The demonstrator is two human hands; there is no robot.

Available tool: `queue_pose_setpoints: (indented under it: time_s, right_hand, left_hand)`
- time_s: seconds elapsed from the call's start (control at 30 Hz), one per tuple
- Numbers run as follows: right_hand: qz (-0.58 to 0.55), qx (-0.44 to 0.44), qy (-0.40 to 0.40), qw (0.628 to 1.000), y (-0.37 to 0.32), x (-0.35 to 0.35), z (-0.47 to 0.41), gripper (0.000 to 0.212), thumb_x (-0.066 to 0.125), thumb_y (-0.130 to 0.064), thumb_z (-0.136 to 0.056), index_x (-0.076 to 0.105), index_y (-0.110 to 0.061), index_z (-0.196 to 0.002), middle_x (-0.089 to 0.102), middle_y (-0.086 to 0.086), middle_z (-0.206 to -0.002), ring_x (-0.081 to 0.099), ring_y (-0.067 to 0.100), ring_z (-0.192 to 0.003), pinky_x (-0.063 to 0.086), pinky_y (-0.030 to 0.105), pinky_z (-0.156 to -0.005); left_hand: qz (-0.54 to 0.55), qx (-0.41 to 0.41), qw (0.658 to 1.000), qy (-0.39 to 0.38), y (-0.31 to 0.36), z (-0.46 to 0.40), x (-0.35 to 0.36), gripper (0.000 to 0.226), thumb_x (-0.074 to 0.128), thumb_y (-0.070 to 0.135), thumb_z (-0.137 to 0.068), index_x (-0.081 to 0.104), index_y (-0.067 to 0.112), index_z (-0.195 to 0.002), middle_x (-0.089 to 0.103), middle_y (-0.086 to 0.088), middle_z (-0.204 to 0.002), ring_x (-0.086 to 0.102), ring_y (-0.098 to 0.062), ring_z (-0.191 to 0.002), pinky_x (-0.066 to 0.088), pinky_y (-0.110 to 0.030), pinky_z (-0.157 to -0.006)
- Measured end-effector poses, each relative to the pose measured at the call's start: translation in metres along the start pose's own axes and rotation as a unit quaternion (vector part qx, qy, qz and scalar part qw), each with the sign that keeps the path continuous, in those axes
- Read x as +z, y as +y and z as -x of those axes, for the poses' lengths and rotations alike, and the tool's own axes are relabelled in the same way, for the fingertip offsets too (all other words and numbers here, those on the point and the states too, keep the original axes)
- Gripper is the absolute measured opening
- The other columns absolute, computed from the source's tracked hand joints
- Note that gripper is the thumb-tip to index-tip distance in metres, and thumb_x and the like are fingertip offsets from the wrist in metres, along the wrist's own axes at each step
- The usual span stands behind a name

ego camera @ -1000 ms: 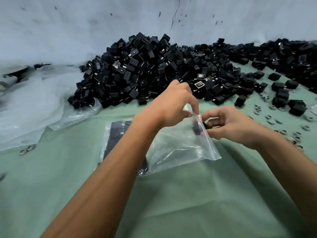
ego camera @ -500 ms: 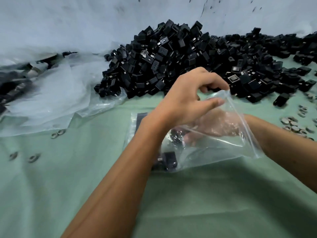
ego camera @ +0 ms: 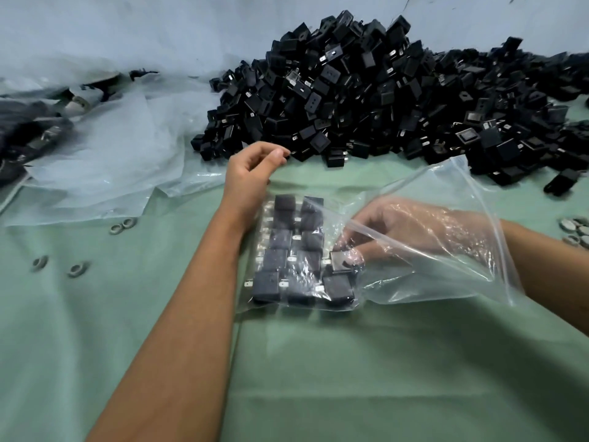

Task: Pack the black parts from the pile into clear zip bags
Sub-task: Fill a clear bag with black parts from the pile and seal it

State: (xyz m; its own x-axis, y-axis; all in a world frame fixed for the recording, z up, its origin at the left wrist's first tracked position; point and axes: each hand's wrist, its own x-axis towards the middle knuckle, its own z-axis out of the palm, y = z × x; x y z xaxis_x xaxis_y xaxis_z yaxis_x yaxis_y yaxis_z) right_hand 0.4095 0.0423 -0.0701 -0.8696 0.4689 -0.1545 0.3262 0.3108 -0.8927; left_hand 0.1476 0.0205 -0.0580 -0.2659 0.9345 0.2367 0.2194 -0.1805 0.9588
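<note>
You get soft, even, cool light with no single source showing, so shadows stay faint, a dim smudge under your left forearm (ego camera: pixel 178 330) on the green cloth (ego camera: pixel 382 378). Glare streaks the clear zip bag (ego camera: pixel 446 224) and veils your right hand (ego camera: pixel 414 234) inside it. The wide lens bends the edges, and the pile (ego camera: pixel 382 97) blurs toward the far right.

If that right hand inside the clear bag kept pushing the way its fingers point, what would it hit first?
The right hand, pinching a black part, points left into the zip bag. It would likely meet the packed rows of parts first, though depth is hard to judge.
</note>
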Motion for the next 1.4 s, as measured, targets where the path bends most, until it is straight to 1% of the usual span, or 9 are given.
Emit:
queue_pose_setpoints:
  time_s: [0.3, 0.47, 0.6, 0.87, 0.93, 1.1, 1.23, 1.33, 1.4]
  right_hand:
    - [0.052, -0.011, 0.047, 0.997, -0.003, 0.005, -0.003, 0.035, 0.078, -0.063, -0.081, 0.08, -0.031, -0.095, 0.077, 0.007, -0.081, 0.072, 0.032, -0.065, 0.06, 0.043, -0.054]
    - [0.048, -0.041, 0.07, 0.996, 0.003, 0.009, -0.006, 0.046, 0.08, -0.055, -0.086, 0.073, -0.013, -0.101, 0.062, 0.005, -0.058, 0.046, 0.011, -0.037, 0.038, 0.02, -0.036]
    - [0.054, -0.032, 0.064, 0.996, -0.003, 0.01, -0.005, 0.026, 0.079, -0.054, -0.087, 0.073, -0.031, -0.099, 0.064, 0.002, -0.06, 0.051, 0.014, -0.04, 0.041, 0.022, -0.036]
    - [-0.079, 0.059, 0.038, 0.994, -0.015, -0.003, 0.008, 0.024, 0.064, -0.026, -0.101, 0.073, -0.013, -0.12, 0.073, 0.024, -0.099, 0.07, 0.04, -0.078, 0.059, 0.051, -0.07]
    - [-0.045, 0.049, 0.031, 0.997, -0.015, -0.003, 0.005, 0.026, 0.063, -0.025, -0.102, 0.072, -0.014, -0.124, 0.071, 0.029, -0.111, 0.065, 0.058, -0.097, 0.05, 0.075, -0.088]
    - [-0.028, 0.034, 0.02, 0.999, -0.015, 0.0, 0.001, 0.033, 0.064, -0.033, -0.099, 0.071, -0.018, -0.128, 0.07, 0.029, -0.113, 0.058, 0.065, -0.103, 0.041, 0.083, -0.09]
    - [-0.06, 0.041, 0.028, 0.997, -0.014, -0.003, 0.007, 0.026, 0.068, -0.03, -0.096, 0.075, -0.024, -0.12, 0.075, 0.02, -0.106, 0.065, 0.058, -0.089, 0.055, 0.072, -0.079]
    - [-0.075, 0.001, 0.028, 0.997, -0.015, -0.001, 0.007, 0.022, 0.067, -0.03, -0.093, 0.079, -0.023, -0.109, 0.075, 0.001, -0.078, 0.063, 0.016, -0.055, 0.051, 0.025, -0.047]
    - [-0.079, -0.007, 0.003, 0.997, -0.017, 0.001, 0.005, 0.024, 0.065, -0.032, -0.094, 0.079, -0.019, -0.109, 0.068, -0.01, -0.064, 0.056, -0.001, -0.047, 0.043, 0.012, -0.044]
  left_hand:
    - [-0.07, 0.03, 0.995, -0.06, -0.014, -0.004, 0.008, 0.02, 0.061, 0.026, -0.1, 0.076, 0.015, -0.094, 0.075, -0.003, -0.092, 0.068, -0.009, -0.09, 0.051, -0.025, -0.082]
    - [-0.08, 0.039, 0.992, -0.092, -0.02, -0.007, 0.009, 0.029, 0.059, 0.03, -0.1, 0.078, 0.013, -0.086, 0.075, 0.002, -0.081, 0.069, -0.009, -0.082, 0.054, -0.03, -0.082]
    - [-0.077, 0.044, 0.991, -0.101, -0.022, -0.008, 0.01, 0.032, 0.059, 0.032, -0.099, 0.078, 0.012, -0.083, 0.075, 0.002, -0.079, 0.069, -0.009, -0.08, 0.053, -0.028, -0.083]
    - [-0.057, 0.033, 0.994, -0.093, -0.022, -0.01, 0.008, 0.035, 0.058, 0.029, -0.102, 0.078, 0.009, -0.081, 0.075, 0.0, -0.078, 0.067, -0.006, -0.077, 0.049, -0.018, -0.075]
    - [-0.059, 0.031, 0.993, -0.093, -0.022, -0.009, 0.007, 0.035, 0.057, 0.029, -0.102, 0.078, 0.009, -0.082, 0.075, 0.001, -0.078, 0.067, -0.006, -0.077, 0.049, -0.017, -0.075]
    - [-0.062, 0.027, 0.993, -0.093, -0.021, -0.009, 0.007, 0.036, 0.057, 0.029, -0.104, 0.078, 0.007, -0.084, 0.075, 0.001, -0.077, 0.068, -0.005, -0.076, 0.049, -0.018, -0.074]
    - [-0.063, 0.023, 0.993, -0.093, -0.02, -0.008, 0.007, 0.037, 0.056, 0.029, -0.104, 0.078, 0.007, -0.084, 0.075, -0.004, -0.08, 0.068, -0.009, -0.078, 0.05, -0.024, -0.078]
    - [-0.061, 0.02, 0.994, -0.092, -0.02, -0.008, 0.006, 0.037, 0.057, 0.03, -0.104, 0.078, 0.008, -0.084, 0.075, -0.006, -0.08, 0.067, -0.009, -0.076, 0.05, -0.024, -0.077]
    - [-0.06, 0.02, 0.994, -0.091, -0.02, -0.008, 0.007, 0.037, 0.057, 0.031, -0.103, 0.078, 0.009, -0.083, 0.075, -0.005, -0.079, 0.067, -0.008, -0.075, 0.05, -0.023, -0.075]
